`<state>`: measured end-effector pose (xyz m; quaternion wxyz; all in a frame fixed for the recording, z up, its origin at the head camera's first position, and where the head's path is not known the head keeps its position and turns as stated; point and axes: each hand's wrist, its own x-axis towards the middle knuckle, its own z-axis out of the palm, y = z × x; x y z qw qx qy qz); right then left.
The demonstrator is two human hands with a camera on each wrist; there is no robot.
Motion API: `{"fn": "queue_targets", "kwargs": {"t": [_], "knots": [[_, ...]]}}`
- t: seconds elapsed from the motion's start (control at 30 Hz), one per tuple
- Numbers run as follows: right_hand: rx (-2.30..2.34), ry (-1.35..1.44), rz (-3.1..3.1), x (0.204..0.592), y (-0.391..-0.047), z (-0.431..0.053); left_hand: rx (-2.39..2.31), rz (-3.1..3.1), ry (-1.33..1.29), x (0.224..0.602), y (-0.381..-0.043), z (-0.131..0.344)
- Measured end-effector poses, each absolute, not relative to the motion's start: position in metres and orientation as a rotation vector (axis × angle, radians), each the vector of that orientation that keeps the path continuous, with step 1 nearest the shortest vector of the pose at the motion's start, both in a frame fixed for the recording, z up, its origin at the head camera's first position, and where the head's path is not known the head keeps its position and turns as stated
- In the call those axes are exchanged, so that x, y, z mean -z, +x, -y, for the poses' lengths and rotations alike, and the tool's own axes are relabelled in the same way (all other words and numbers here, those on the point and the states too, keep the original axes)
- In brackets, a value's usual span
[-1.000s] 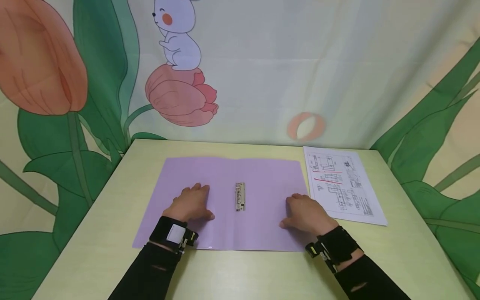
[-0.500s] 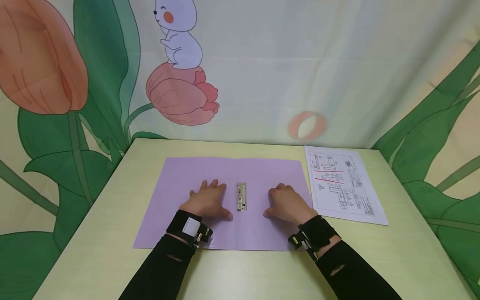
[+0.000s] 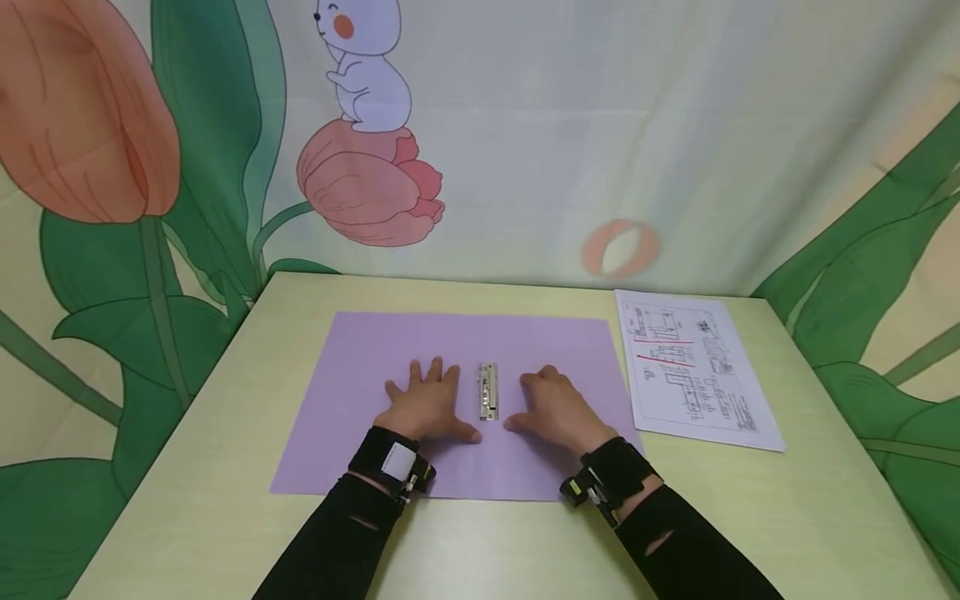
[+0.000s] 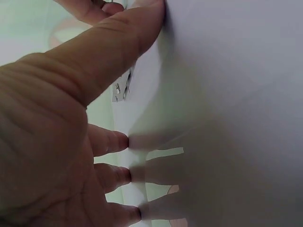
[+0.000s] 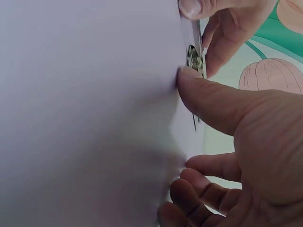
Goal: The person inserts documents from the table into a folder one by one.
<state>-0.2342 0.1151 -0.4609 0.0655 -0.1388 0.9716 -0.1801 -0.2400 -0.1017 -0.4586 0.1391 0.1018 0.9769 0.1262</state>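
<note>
Spread left hand [image 3: 426, 410] and loosely curved right hand [image 3: 562, 412], both empty, touch a purple folder [image 3: 382, 340]; press evenly beside the metal clip [image 3: 488, 392] between them.

1 left hand [image 3: 426, 410] + 1 right hand [image 3: 561, 412] | centre of frame: 1 purple folder [image 3: 555, 342], 1 metal clip [image 3: 488, 392] | right: 1 visible printed sheet [image 3: 693, 383], 2 red lines [image 3: 663, 341] | 2 wrist straps [image 3: 377, 450] | 1 table [image 3: 487, 550]

Left arm [image 3: 333, 537] at seven o'clock, right arm [image 3: 690, 546] at five. Left hand [image 3: 427, 410] palm-down, fingers [image 3: 435, 372] spread toward twelve, thumb [image 3: 465, 430] toward four. Right hand [image 3: 562, 410] palm-down, fingers [image 3: 549, 377] bent toward eleven, thumb [image 3: 519, 422] toward nine. Hands apart.
</note>
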Motion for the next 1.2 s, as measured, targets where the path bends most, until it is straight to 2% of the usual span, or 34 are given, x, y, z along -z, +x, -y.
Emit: {"fn": "queue_targets", "kwargs": {"t": [0.2,0.6,1.2], "knots": [[0.558,-0.426,-2.956,0.465,-0.232,-0.106,-0.386,-2.807,0.290,0.458,-0.238,0.104],[0.866,-0.254,-2.869,0.465,-0.236,-0.096,-0.411,-2.815,0.299,0.464,-0.240,0.105],[0.685,-0.113,-3.000,0.472,-0.232,-0.080,-0.382,-2.824,0.299,0.464,-0.238,0.104]]}}
